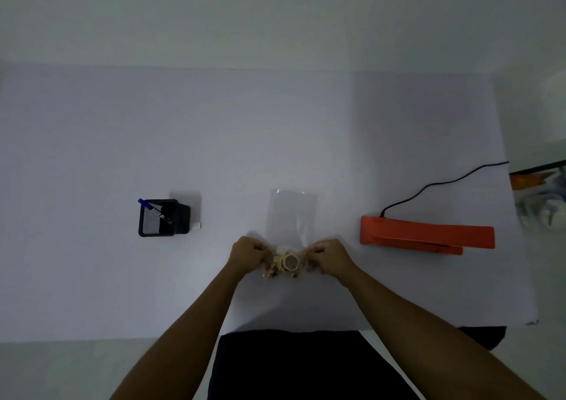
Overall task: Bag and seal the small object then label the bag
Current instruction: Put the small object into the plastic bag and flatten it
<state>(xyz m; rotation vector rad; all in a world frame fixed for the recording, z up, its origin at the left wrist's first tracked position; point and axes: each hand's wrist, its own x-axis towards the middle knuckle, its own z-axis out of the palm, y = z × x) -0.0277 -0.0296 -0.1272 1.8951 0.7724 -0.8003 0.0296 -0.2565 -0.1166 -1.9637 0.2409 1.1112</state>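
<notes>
Between left hand (248, 253) and right hand (329, 255) sits the small object (288, 264).

left: pen holder (157, 218) | right: orange sealer (425, 236), cord (435, 185) | beyond bag (292, 214): open

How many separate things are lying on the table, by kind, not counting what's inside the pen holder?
Clear bag: 1
Small beige object: 1
Orange sealer: 1
Black pen holder: 1
Small white piece beside the holder: 1
Total: 5
</notes>
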